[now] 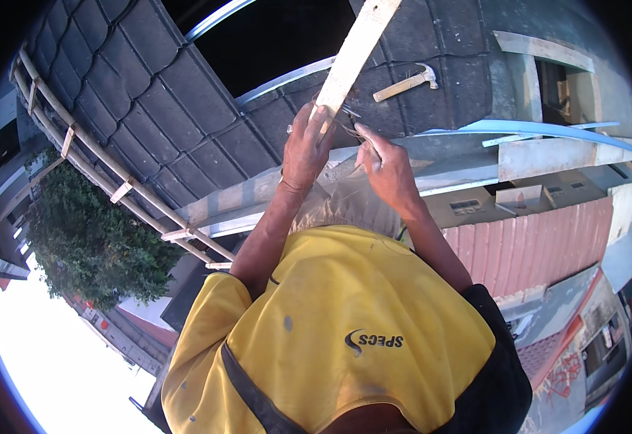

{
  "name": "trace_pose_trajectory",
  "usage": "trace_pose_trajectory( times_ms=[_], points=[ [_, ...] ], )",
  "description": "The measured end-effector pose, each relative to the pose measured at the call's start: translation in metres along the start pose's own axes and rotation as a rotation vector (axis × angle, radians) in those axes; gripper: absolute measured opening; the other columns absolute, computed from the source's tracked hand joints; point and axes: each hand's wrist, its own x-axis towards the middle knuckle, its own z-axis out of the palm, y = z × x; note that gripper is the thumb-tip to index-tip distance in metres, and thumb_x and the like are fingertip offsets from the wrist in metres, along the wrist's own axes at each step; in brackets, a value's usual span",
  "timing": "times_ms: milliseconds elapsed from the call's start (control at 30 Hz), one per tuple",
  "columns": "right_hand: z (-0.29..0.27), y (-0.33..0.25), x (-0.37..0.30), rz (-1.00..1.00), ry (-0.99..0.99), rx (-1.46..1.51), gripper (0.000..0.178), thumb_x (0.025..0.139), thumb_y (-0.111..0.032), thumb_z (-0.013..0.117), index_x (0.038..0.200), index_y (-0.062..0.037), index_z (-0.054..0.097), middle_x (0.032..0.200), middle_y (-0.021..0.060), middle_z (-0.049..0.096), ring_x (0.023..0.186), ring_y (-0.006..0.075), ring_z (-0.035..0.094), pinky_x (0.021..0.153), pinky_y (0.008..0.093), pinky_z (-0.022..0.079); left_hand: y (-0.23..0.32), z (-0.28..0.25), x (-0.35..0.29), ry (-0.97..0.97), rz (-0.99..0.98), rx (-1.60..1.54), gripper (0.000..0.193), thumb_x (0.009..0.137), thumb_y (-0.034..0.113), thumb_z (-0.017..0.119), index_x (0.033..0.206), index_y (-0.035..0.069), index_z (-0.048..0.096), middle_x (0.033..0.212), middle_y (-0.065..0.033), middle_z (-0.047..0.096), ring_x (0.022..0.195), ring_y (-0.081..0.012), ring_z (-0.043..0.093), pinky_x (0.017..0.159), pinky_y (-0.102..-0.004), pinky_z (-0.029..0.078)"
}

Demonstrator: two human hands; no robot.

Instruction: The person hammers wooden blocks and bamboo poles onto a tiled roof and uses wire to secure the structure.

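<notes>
A pale wooden plank (353, 61) runs up and away from me over the dark roof. Its near end is in my left hand (306, 148), whose fingers close round it. Just right of that end, my right hand (387, 163) is closed in a pinch with the index finger toward the plank. Thin dark strands, perhaps wire or nails, show between the two hands; what the right fingers hold is too small to make out. A claw hammer (395, 88) with a wooden handle lies on the roof tiles, beyond my right hand.
Dark roof tiles (153, 108) spread ahead and left, with a black opening (280, 36) framed by metal strips. A wooden ladder (120, 189) leans at the roof's left edge, above a tree (99, 231). Lower right is a reddish corrugated roof (533, 242); a light-blue strip (533, 129) juts right.
</notes>
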Motion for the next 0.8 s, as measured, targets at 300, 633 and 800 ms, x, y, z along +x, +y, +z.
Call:
trace_pose_trajectory(
  times_ms=[300,633,800],
  points=[
    [0.008,-0.002,-0.006,-0.416,0.12,-0.759,0.048,0.092,-0.016,0.063,0.137,-0.0021,0.054,0.088,0.0081,0.054,0.083,0.0229,0.057,0.075,0.0354,0.042,0.027,0.012,0.01,-0.033,-0.354,-0.403,0.062,0.086,0.008,0.075,0.14,0.004,0.045,0.129,-0.0246,0.058,0.114,-0.0341,0.064,0.09,-0.0414,0.054],
    [0.004,0.022,0.011,0.259,-0.116,0.702,0.029,0.094,-0.034,0.067,0.084,-0.0063,0.066,0.076,-0.0018,0.059,0.071,0.0086,0.052,0.066,0.025,0.037,0.025,0.022,0.005,0.018,-0.278,-0.356,0.071,0.087,0.008,0.073,0.145,0.001,0.034,0.13,-0.022,0.055,0.115,-0.0316,0.06,0.096,-0.0391,0.05],
    [-0.007,0.031,0.018,0.201,-0.14,0.243,0.024,0.086,-0.027,0.074,0.076,-0.009,0.06,0.075,0.0005,0.056,0.071,0.0099,0.049,0.068,0.0279,0.036,0.019,0.015,0.002,-0.115,-0.24,-0.355,0.073,0.086,0.01,0.075,0.145,0.001,0.034,0.132,-0.0225,0.052,0.118,-0.0287,0.057,0.097,-0.0389,0.049]
  ],
)
